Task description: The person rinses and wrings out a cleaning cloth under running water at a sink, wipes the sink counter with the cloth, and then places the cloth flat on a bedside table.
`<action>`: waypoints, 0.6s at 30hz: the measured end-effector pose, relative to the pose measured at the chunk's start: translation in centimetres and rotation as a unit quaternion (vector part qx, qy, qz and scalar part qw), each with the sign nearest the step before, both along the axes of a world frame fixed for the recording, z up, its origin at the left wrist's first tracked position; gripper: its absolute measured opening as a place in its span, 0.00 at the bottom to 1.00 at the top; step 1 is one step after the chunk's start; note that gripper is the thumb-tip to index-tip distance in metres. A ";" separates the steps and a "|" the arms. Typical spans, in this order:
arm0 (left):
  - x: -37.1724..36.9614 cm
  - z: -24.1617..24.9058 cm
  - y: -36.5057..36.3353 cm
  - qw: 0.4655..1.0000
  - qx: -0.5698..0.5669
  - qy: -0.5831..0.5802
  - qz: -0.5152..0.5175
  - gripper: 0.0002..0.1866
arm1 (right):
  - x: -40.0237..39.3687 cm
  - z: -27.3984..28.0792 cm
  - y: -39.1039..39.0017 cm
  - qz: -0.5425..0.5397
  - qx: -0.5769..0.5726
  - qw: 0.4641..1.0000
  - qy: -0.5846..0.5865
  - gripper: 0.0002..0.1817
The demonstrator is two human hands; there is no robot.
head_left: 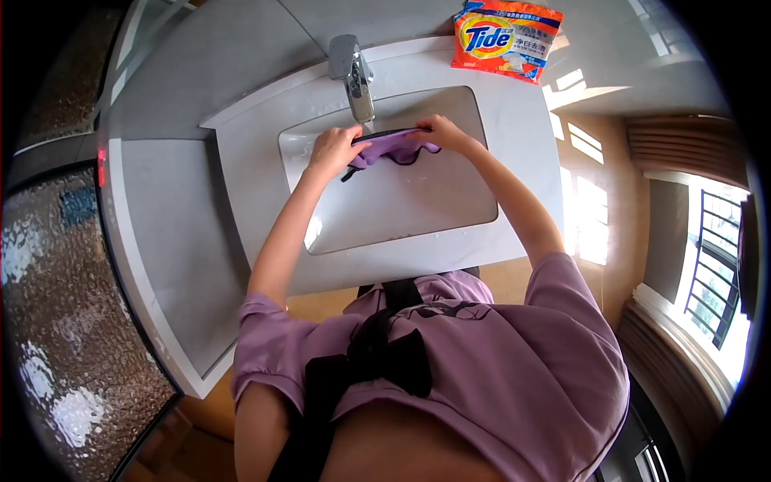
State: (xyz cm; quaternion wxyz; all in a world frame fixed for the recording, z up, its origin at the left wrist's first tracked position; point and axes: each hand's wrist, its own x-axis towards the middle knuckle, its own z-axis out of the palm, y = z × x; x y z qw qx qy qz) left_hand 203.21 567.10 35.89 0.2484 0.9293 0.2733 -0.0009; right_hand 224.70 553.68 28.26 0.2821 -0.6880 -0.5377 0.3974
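A small purple cloth [391,149] with black edging is stretched between my two hands over the sink [418,205]. My left hand [332,150] pinches its left end. At its right end, my right hand [444,134] grips the black upper edge. The middle of the cloth sags in folds toward the basin, and a dark strip hangs from its lower left corner. Right behind the cloth is the chrome faucet [353,79], its spout pointing down close to the upper edge. Small wet spots dot the basin wall.
An orange Tide detergent bag [507,40] lies at the back right of the white countertop [526,169]. To the left stands a textured glass panel [68,321] in a dark frame. A barred window [715,265] is on the right.
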 end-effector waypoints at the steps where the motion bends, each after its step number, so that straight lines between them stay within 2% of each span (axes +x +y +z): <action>1: 0.1 0.1 -0.3 1.000 0.026 -0.008 0.013 0.18 | 0.6 -0.4 0.0 -0.002 -0.001 1.000 0.001 0.19; 3: 0.2 -0.4 -0.1 0.999 0.008 -0.006 0.043 0.19 | 1.5 0.0 0.2 -0.060 0.002 0.993 0.101 0.18; 4: 0.3 -0.7 0.3 0.997 -0.006 -0.005 0.076 0.20 | 1.4 0.5 0.0 -0.061 0.004 0.993 0.101 0.18; 6: 0.8 -1.8 0.3 0.995 -0.032 -0.049 0.081 0.21 | 1.1 2.1 -0.5 -0.162 -0.010 0.963 0.217 0.19; 8: 1.4 -2.5 -0.1 0.975 -0.161 -0.017 0.155 0.20 | 1.0 3.4 -0.7 -0.175 -0.012 0.958 0.228 0.17; 9: 2.0 -2.5 -0.3 0.938 -0.272 -0.086 0.197 0.17 | 0.8 4.3 -0.8 -0.219 -0.023 0.934 0.282 0.15; 10: 2.1 -2.4 -0.6 0.938 -0.272 -0.085 0.197 0.17 | 0.7 4.7 -0.8 -0.260 -0.034 0.905 0.335 0.14; 12: 2.4 -1.4 -1.8 0.824 -0.472 -0.107 0.295 0.16 | 0.7 4.5 -0.8 -0.258 -0.051 0.904 0.338 0.14; 13: 2.5 -1.8 -1.8 0.778 -0.541 -0.122 0.297 0.15 | 0.3 4.2 -0.7 -0.265 -0.025 0.909 0.322 0.14; 14: 2.7 -1.9 -1.8 0.777 -0.541 -0.123 0.296 0.15 | 0.0 3.9 -0.6 -0.272 0.002 0.912 0.305 0.14; 16: 3.0 -2.3 -2.0 0.678 -0.631 -0.183 0.330 0.13 | -0.6 3.9 -0.7 -0.262 -0.001 0.924 0.279 0.15; 18: 2.9 -3.1 -1.8 0.658 -0.630 -0.217 0.351 0.14 | -1.1 3.5 -0.2 -0.249 -0.002 0.935 0.253 0.17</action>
